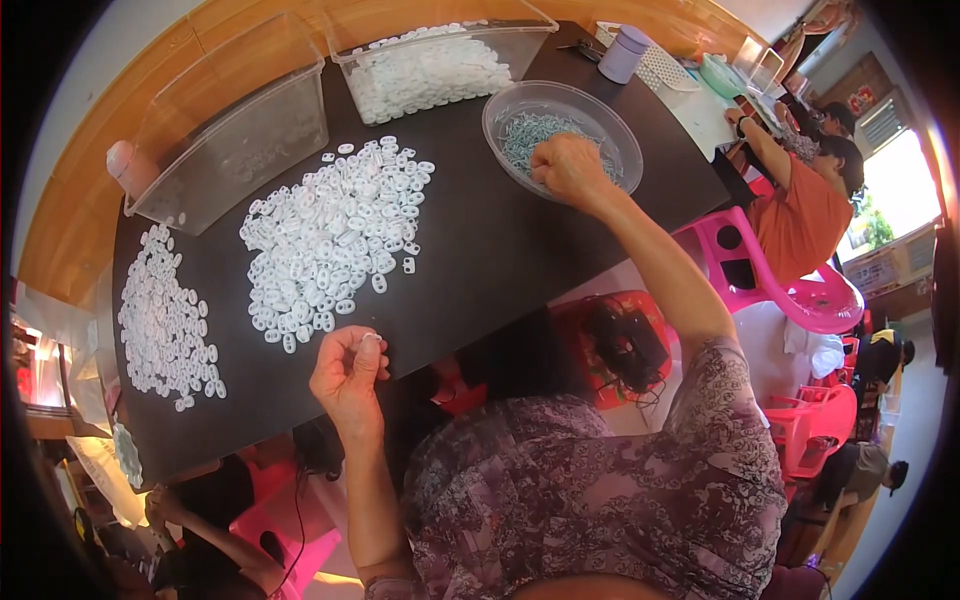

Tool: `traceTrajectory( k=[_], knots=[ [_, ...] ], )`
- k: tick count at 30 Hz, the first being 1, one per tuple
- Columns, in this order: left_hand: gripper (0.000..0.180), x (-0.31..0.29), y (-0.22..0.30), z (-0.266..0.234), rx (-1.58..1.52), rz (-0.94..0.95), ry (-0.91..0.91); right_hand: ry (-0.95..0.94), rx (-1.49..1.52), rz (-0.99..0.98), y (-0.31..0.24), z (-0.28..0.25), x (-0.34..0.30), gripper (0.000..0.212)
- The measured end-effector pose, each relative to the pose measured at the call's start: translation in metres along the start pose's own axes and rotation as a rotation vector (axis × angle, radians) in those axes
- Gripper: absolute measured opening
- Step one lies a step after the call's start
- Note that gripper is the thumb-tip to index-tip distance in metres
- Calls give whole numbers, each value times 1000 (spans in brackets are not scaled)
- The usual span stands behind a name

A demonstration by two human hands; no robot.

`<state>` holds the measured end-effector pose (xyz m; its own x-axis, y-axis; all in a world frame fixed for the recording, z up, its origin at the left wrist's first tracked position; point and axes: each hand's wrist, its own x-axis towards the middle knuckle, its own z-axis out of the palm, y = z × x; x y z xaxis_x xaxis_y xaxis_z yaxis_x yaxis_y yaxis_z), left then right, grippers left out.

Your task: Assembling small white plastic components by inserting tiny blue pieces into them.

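Note:
My left hand (350, 370) is closed in a pinch at the table's near edge, its thumb against the forefinger. A bit of white plastic shows at the thumb tip, seemingly one of the small oval pieces. Just beyond it lies a large heap of white oval plastic pieces with holes (330, 235). My right hand (572, 165) reaches into a round clear bowl (626, 130). Its fingers are curled down against many thin grey-green metal pieces, like screws (535, 130); whatever is between the fingertips is hidden.
A second heap of white pieces (165, 325) lies at the table's left. Behind stand a clear bin (240, 140) and another bin full of white pieces (430, 75). A lilac jar (623, 55) stands beyond the bowl. Pink chairs (735, 265) and other people (800, 225) are to the right.

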<state>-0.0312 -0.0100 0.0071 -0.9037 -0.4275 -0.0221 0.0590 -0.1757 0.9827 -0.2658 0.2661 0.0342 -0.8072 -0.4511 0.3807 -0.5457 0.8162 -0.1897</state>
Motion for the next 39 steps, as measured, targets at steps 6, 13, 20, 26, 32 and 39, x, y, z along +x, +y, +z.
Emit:
traceTrajectory(
  k=[6, 13, 20, 26, 32, 39],
  knots=[
    [11, 0, 1, -2, -35, -11, 4, -129, -64, 49, 5, 3, 4, 8],
    [11, -1, 2, -2, -22, -8, 5, -89, 23, -50, -10, -7, 5, 13],
    [12, -1, 1, -1, -17, 0, 6, -194, -51, -119, -1, -2, 11, 13],
    [12, -1, 0, -4, -37, -4, 2, -140, 244, 64, 6, -8, 11, 13],
    [12, 0, 0, -2, -31, -5, 9, -147, 566, 253, 16, -16, 12, 15],
    [9, 0, 0, -4, -44, -31, -14, -219, 773, 126, -75, -17, 11, 12]
  ],
)
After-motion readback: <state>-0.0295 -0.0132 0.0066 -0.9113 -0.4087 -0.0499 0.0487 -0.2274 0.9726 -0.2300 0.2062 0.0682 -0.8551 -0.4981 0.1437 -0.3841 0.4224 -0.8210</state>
